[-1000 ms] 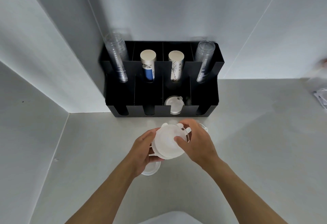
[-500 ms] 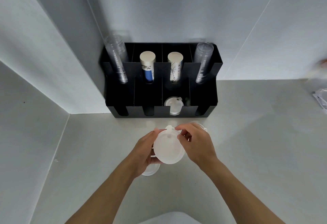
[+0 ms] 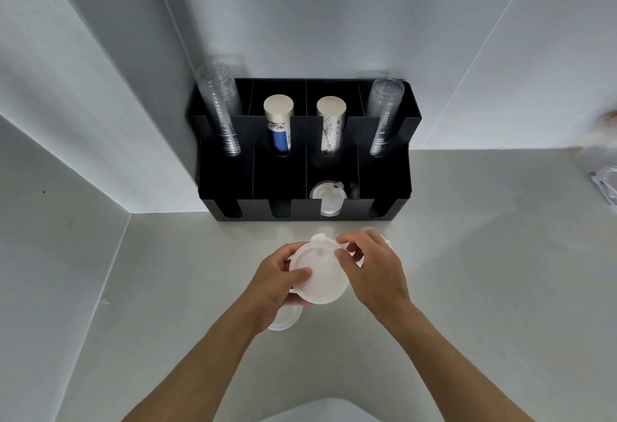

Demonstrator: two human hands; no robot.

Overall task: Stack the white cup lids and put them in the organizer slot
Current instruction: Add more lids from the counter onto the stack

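Observation:
A stack of white cup lids (image 3: 322, 274) is held above the counter between both hands, in front of the black organizer (image 3: 384, 184). My left hand (image 3: 277, 283) grips the stack's left edge with the thumb on top. My right hand (image 3: 370, 268) pinches the stack's far right rim near its tab. One more white lid (image 3: 283, 321) lies on the counter under my left hand, and another (image 3: 384, 238) peeks out behind my right hand. Some white lids (image 3: 329, 199) sit in the organizer's third front slot.
The organizer's back row holds two stacks of clear cups (image 3: 220, 108) (image 3: 384, 114) and two stacks of paper cups (image 3: 278, 121) (image 3: 330, 121). Walls close in at the left and back. A crumpled clear wrapper (image 3: 606, 184) lies at the counter's right edge.
The lid stack has tipped flatter and sunk slightly toward me. My right fingers have shifted from the top of the stack to its far rim by the tab.

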